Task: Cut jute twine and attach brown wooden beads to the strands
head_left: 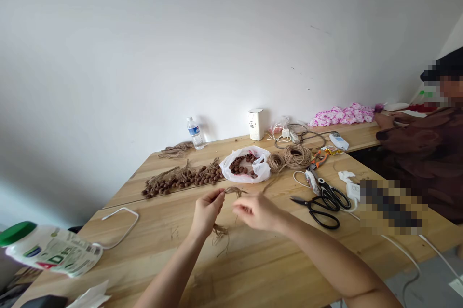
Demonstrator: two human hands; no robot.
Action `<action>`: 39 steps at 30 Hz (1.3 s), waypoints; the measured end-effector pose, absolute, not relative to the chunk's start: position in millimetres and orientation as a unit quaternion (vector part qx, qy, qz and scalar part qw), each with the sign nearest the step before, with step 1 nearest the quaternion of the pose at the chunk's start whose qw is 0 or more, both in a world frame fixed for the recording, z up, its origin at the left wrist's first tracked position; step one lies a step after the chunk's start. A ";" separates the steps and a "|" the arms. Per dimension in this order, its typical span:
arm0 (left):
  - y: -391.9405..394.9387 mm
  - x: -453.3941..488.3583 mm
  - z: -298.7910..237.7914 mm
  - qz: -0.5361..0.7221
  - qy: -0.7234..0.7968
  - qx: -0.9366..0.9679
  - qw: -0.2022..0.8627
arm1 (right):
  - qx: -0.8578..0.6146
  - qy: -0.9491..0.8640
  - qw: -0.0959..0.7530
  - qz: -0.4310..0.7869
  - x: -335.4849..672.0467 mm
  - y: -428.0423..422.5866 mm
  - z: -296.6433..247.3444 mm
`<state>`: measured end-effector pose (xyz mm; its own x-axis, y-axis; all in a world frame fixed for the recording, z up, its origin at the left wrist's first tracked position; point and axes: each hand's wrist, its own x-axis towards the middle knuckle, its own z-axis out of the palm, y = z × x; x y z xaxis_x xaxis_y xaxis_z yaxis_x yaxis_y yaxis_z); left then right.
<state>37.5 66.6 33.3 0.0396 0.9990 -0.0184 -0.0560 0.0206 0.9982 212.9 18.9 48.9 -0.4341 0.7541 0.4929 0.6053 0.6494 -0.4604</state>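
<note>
Over the middle of the table, my left hand [209, 209] is closed in a pinch on several strands of brown twine [234, 190]. The strands arch from its fingertips toward my right hand, and loose ends hang below the left palm. My right hand [257, 211] has its fingers curled against the other end of the twine; exactly where it grips is partly hidden. Just beyond the hands lies a white plastic bag [261, 173] with round brown beads inside. Left of the bag is a row of brown beads tied with twine tails [184, 177].
Balls of twine [297, 156], black-handled scissors [320, 211] and orange-handled pliers [319, 158] lie to the right. A water bottle [196, 134] and white box [255, 124] stand by the wall. A green-capped bottle [54, 249] is at left. Another person [423, 153] sits at far right.
</note>
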 end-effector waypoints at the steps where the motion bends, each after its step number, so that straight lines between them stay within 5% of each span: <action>1: 64.0 39.9 34.7 0.495 0.468 0.470 0.561 | -0.402 -0.856 0.310 0.102 204.3 13.8 44.3; 12: 51.9 49.2 39.2 0.396 0.361 0.363 0.762 | -0.496 -0.774 0.337 -0.203 199.9 27.7 23.0; 24: 41.4 51.8 42.6 0.442 0.425 0.512 0.601 | -0.348 -0.828 0.406 -0.169 203.4 27.6 22.7; 28: 36.9 50.3 41.5 0.457 0.407 0.643 0.460 | -0.376 -0.812 0.443 -0.057 206.9 28.3 24.5; 32: 31.8 46.6 44.2 0.477 0.340 0.743 0.324 | -0.412 -0.742 0.488 0.202 205.3 24.1 35.0; 39: 33.1 42.7 35.4 0.488 0.317 0.753 0.307 | -0.405 -0.580 0.441 0.552 210.9 25.2 55.9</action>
